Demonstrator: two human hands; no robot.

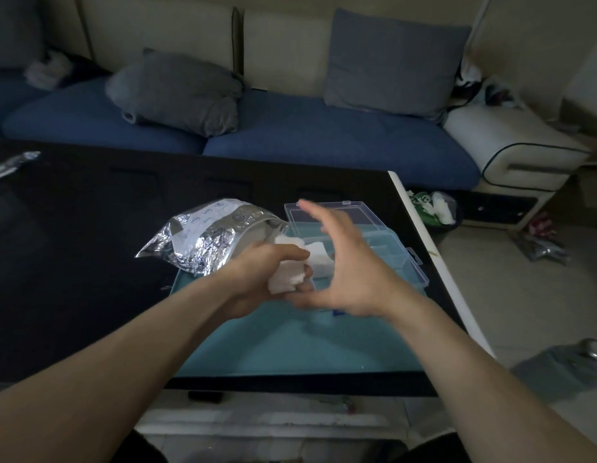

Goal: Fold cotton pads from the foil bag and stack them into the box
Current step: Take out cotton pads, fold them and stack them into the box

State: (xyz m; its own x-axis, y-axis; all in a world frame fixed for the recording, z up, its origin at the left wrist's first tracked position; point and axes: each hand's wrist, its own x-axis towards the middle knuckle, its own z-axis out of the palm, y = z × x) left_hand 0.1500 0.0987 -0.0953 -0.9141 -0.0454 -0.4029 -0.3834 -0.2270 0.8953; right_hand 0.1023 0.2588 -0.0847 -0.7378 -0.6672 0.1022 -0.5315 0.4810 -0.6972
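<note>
1. The foil bag [210,238], just left of the left hand [257,279], carries dark blue printing, too blurred to read.
2. A green bag [424,208] on the floor, far right of the right hand [350,272], shows white lettering, also unreadable.

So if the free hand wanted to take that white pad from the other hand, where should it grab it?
Probably by the lower end of the cotton pad, which sticks out below the left hand whose fingers curl round its middle. The right hand, open beside it, could come in from the right and pinch that free edge between thumb and fingertips. The pad looks soft and crumpled, so a light pinch should do.
</note>
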